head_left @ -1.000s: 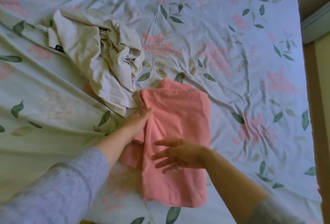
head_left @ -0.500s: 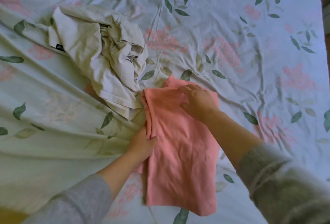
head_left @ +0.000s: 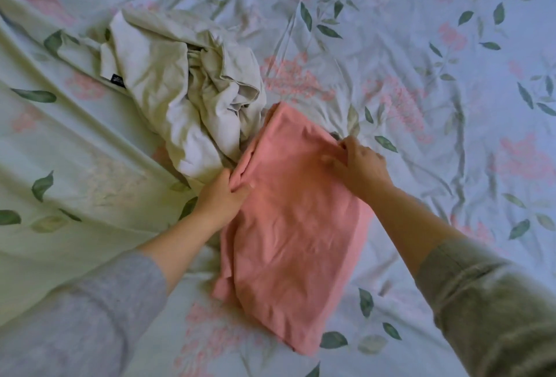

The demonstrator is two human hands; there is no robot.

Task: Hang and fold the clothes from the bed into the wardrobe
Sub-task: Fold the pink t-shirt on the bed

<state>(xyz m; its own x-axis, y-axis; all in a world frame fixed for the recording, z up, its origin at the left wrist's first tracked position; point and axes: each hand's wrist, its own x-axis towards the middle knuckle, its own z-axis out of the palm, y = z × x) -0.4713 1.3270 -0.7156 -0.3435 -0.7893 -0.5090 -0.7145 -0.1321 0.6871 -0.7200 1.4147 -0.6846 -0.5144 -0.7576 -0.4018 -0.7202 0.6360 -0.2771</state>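
A folded salmon-pink cotton garment (head_left: 294, 241) lies flat on the pale floral-print bed sheet (head_left: 436, 82), its long sides running away from the person. The left hand (head_left: 222, 199) grips the garment's left edge near the far end, thumb and fingers pinching a fold. The right hand (head_left: 359, 163) sits at the far right corner, fingers curled onto the fabric, though blur hides the exact grip. A crumpled cream cloth garment (head_left: 180, 91) touches the pink garment's far left side.

Folded pink garment (head_left: 288, 241) beside crumpled cream garment (head_left: 180, 82)
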